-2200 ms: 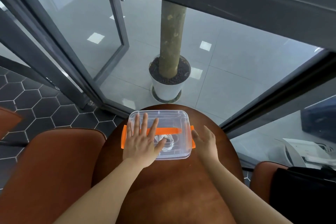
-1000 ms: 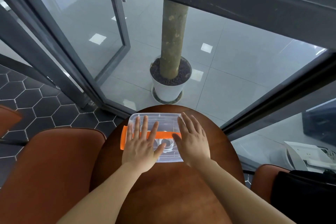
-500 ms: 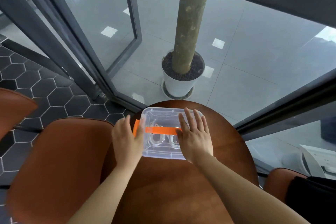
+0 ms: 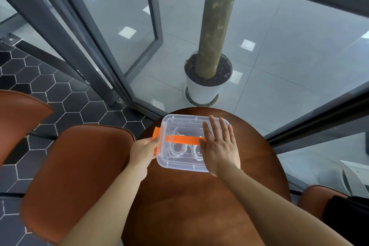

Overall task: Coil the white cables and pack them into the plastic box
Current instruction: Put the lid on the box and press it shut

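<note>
The clear plastic box (image 4: 179,166) sits with its lid on at the far side of a round brown table (image 4: 199,205). An orange handle (image 4: 183,139) runs across the lid. Coiled white cables (image 4: 179,151) show through the lid. My left hand (image 4: 142,152) is at the box's left end, fingers curled over the orange latch (image 4: 156,132). My right hand (image 4: 219,150) lies flat on the right part of the lid, fingers straight, hiding that end.
A brown padded chair (image 4: 75,166) stands left of the table, another (image 4: 18,116) further left. A white plant pot (image 4: 205,90) with a trunk stands beyond glass panels behind the table. A chair with a black item (image 4: 349,215) is at the right.
My left hand left the top of the lid and went to the orange latch at the left end. My right hand moved from the right end onto the lid. The view swung left.
</note>
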A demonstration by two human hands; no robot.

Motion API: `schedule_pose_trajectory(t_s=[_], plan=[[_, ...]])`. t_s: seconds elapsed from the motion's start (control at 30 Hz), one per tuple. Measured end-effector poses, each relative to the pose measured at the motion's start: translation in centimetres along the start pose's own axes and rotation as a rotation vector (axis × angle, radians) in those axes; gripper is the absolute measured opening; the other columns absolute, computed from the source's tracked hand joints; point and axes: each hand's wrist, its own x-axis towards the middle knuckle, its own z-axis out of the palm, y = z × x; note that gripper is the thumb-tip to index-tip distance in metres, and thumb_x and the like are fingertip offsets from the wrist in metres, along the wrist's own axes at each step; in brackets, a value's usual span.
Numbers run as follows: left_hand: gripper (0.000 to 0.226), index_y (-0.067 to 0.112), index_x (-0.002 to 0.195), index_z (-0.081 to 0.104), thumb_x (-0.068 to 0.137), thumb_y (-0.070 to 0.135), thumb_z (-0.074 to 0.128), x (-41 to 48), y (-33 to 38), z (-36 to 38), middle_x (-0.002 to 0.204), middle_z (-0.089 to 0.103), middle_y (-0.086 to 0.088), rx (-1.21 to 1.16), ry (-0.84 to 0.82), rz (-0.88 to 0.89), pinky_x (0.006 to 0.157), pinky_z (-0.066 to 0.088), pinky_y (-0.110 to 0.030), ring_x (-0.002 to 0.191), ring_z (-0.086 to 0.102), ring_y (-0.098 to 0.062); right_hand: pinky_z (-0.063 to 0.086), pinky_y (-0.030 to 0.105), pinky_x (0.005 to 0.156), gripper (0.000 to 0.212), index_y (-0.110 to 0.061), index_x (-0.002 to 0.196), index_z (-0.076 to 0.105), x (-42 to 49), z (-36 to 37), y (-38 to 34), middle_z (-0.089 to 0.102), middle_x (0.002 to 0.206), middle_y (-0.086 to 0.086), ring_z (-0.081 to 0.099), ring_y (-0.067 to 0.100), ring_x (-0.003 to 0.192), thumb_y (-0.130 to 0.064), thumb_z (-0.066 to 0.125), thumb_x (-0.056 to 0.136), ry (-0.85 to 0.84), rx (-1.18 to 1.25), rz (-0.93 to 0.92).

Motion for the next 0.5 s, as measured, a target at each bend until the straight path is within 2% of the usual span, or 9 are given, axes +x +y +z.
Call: schedule_pose_trajectory(t_s=[0.13,0.23,0.27,0.3,0.33,0.37,0.4,0.43,0.5], plan=[[0.024,0.019,0.076,0.073,0.092,0.037,0.070,-0.8,0.3,0.2,0.074,0.073,0.002,0.247,0.171,0.250,0.075,0.059,-0.044,0.079,0.071,-0.023,0.002,0.053,0.126,0.062,-0.022,0.160,0.015,0.0,0.0,0.0,0.000,0.169,0.007,-0.007,0.033,0.155,-0.050,0.012,0.104,0.003,0.003,0.003],[0.022,0.019,0.085,0.074,0.095,0.036,0.065,-1.5,-0.1,1.0,0.068,0.063,0.014,0.413,0.264,0.462,0.063,0.055,-0.035,0.071,0.066,-0.015,-0.002,0.052,0.125,0.062,-0.022,0.160,0.014,0.1,0.1,0.0,-0.002,0.169,0.006,-0.009,0.032,0.155,-0.050,0.013,0.105,0.005,-0.002,0.002],[0.021,0.022,0.090,0.072,0.098,0.038,0.060,-1.7,-0.4,1.3,0.074,0.064,0.014,0.490,0.263,0.537,0.063,0.051,-0.030,0.075,0.066,-0.013,-0.003,0.051,0.125,0.061,-0.022,0.160,0.013,0.1,0.1,0.0,-0.003,0.169,0.006,-0.010,0.032,0.155,-0.050,0.013,0.105,0.005,-0.005,0.003],[0.021,0.026,0.107,0.069,0.100,0.040,0.054,-1.9,-0.9,1.8,0.092,0.068,0.012,0.579,0.239,0.583,0.072,0.052,-0.025,0.091,0.068,-0.012,-0.004,0.051,0.125,0.061,-0.022,0.160,0.012,0.1,0.2,0.0,-0.003,0.169,0.006,-0.010,0.032,0.155,-0.050,0.014,0.106,0.005,-0.007,0.004],[0.040,0.025,0.134,0.057,0.101,0.045,0.047,-2.0,-1.5,2.3,0.124,0.066,0.006,0.690,0.198,0.586,0.090,0.051,-0.025,0.118,0.061,-0.013,-0.005,0.051,0.125,0.061,-0.022,0.160,0.011,0.1,0.2,0.0,-0.004,0.169,0.006,-0.011,0.032,0.155,-0.050,0.014,0.106,0.006,-0.009,0.005],[0.063,0.021,0.154,0.033,0.101,0.054,0.037,-2.1,-2.2,2.8,0.154,0.045,-0.003,0.809,0.152,0.573,0.109,0.044,-0.030,0.142,0.043,-0.018,-0.005,0.051,0.125,0.061,-0.022,0.160,0.012,0.1,0.3,0.0,-0.003,0.169,0.006,-0.010,0.032,0.155,-0.050,0.015,0.106,0.008,-0.010,0.006],[0.081,0.015,0.161,0.011,0.098,0.065,0.025,-2.1,-2.7,3.1,0.167,0.018,-0.010,0.938,0.139,0.578,0.120,0.031,-0.035,0.154,0.020,-0.023,-0.004,0.051,0.125,0.061,-0.022,0.160,0.013,0.1,0.3,0.0,-0.002,0.169,0.006,-0.010,0.032,0.155,-0.050,0.015,0.106,0.012,-0.011,0.006],[0.092,0.010,0.160,-0.001,0.095,0.073,0.014,-2.2,-3.2,3.5,0.169,0.000,-0.015,1.070,0.142,0.606,0.125,0.021,-0.039,0.156,0.005,-0.028,-0.003,0.051,0.125,0.062,-0.022,0.160,0.013,0.1,0.4,0.0,-0.002,0.169,0.006,-0.009,0.032,0.155,-0.050,0.014,0.105,0.013,-0.011,0.005],[0.104,0.002,0.159,-0.002,0.091,0.081,0.005,-2.3,-3.5,3.9,0.167,-0.008,-0.022,1.228,0.161,0.635,0.126,0.014,-0.046,0.155,-0.003,-0.034,0.000,0.052,0.125,0.063,-0.022,0.160,0.014,0.1,0.5,0.0,-0.001,0.169,0.007,-0.008,0.033,0.155,-0.051,0.014,0.104,0.013,-0.012,0.004]])
